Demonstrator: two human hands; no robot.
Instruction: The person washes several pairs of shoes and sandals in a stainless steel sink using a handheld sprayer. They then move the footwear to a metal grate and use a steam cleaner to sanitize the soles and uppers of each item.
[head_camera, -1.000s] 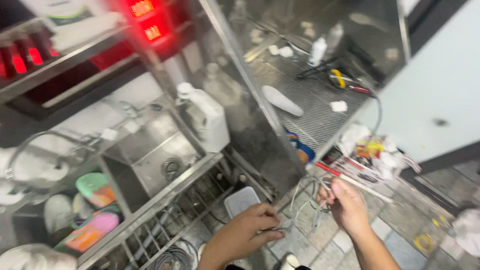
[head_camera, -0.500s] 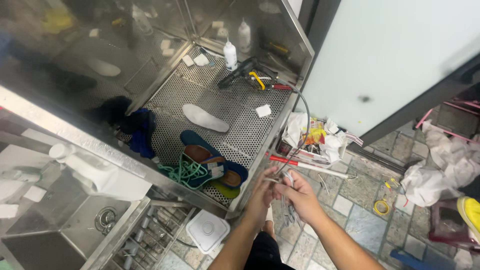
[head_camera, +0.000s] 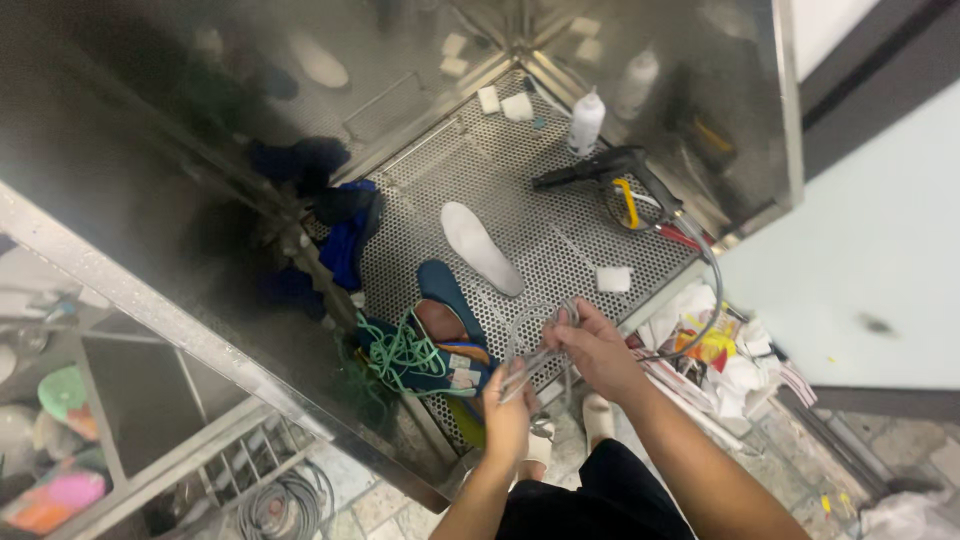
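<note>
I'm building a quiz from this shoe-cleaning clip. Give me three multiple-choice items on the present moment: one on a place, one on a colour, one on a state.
1. Where does the white insole lie?
A. on the perforated metal tray
B. on the tiled floor
C. inside the shoe

2. What colour are the laces of the blue shoe?
A. red
B. green
C. white

3. What are the left hand and right hand doing?
A. both hang empty
B. both grip a clear looped tube
C. one holds the spray gun

Answers:
1 A: the insole lies flat on the perforated surface, beside the shoe.
2 B: a loose green tangle lies over the shoe.
3 B: both hands close on the clear tube; the spray gun lies untouched on the tray.
</note>
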